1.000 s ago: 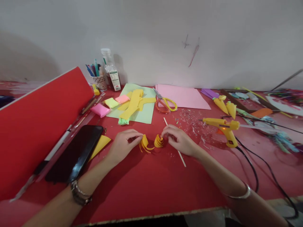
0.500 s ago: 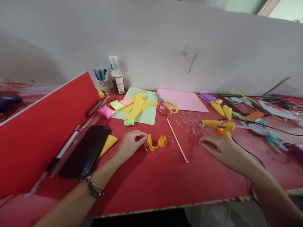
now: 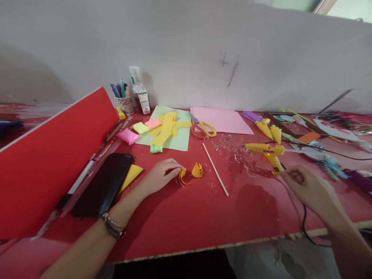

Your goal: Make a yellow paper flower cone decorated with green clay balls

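Note:
Between the thumb and fingers of my left hand (image 3: 164, 174) is one end of a yellow-orange fringed paper strip (image 3: 182, 177), its curled fringes hanging over the red table. Just to its right stands a curled yellow-orange paper piece (image 3: 197, 170). My right hand (image 3: 302, 184) is at the lower end of the yellow hot glue gun (image 3: 269, 153)'s handle, fingers curled and pinched together; whether they grip the handle end or the cord is unclear. A small orange light glows on the gun. A thin pale wooden stick (image 3: 215, 169) lies between my hands.
Scissors (image 3: 203, 128) rest partly on pink paper (image 3: 223, 120). A black phone (image 3: 101, 185) and a slanted red board (image 3: 58, 159) are at left. A glass bottle (image 3: 141, 93) and pen cup (image 3: 124, 102) stand by the wall. Glue scraps (image 3: 238, 155) litter the table.
My right hand has moved right and slightly back toward me, from beside the glue gun's nozzle side to its handle end. My left hand keeps the fringed strip, which has turned slightly.

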`<state>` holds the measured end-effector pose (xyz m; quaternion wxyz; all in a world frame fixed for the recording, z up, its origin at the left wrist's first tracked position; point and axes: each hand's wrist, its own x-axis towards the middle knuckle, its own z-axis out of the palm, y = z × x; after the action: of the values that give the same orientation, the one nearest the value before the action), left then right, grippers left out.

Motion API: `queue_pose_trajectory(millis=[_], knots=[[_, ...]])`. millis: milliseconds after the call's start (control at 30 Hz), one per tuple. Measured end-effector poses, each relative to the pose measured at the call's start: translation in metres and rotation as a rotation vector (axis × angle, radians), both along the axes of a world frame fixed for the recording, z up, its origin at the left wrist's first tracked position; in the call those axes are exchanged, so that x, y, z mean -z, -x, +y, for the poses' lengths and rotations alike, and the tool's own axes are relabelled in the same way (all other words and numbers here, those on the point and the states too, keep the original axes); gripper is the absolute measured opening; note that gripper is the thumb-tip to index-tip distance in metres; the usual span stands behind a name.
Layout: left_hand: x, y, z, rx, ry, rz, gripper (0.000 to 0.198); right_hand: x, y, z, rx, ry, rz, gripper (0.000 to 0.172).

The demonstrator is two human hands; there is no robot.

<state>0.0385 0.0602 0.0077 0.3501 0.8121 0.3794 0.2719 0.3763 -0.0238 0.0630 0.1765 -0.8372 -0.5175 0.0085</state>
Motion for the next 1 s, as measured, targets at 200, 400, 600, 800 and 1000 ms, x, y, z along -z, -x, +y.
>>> queue_pose_trajectory(millis=[200,400,600,800,1000], knots=[[-0.001,-0.001,-0.002,0.007,0.008,0.051,0.026,-0.005,0.02,-0.007,-0.075,0.149,-0.099,0.029],[-0.004,-0.002,-0.007,0.068,0.084,0.077,0.024,-0.001,0.092,-0.001,-0.665,0.13,0.117,0.025],[-0.006,-0.002,-0.008,0.16,0.119,0.021,0.02,0.016,0.148,0.028,-0.981,0.125,0.241,0.014],[-0.005,-0.001,-0.006,0.202,0.112,0.005,0.019,0.027,0.154,0.043,-1.019,0.188,0.16,0.011],[-0.004,0.0,-0.005,0.224,0.142,0.028,0.019,0.028,0.15,0.042,-1.033,0.168,0.198,0.01]])
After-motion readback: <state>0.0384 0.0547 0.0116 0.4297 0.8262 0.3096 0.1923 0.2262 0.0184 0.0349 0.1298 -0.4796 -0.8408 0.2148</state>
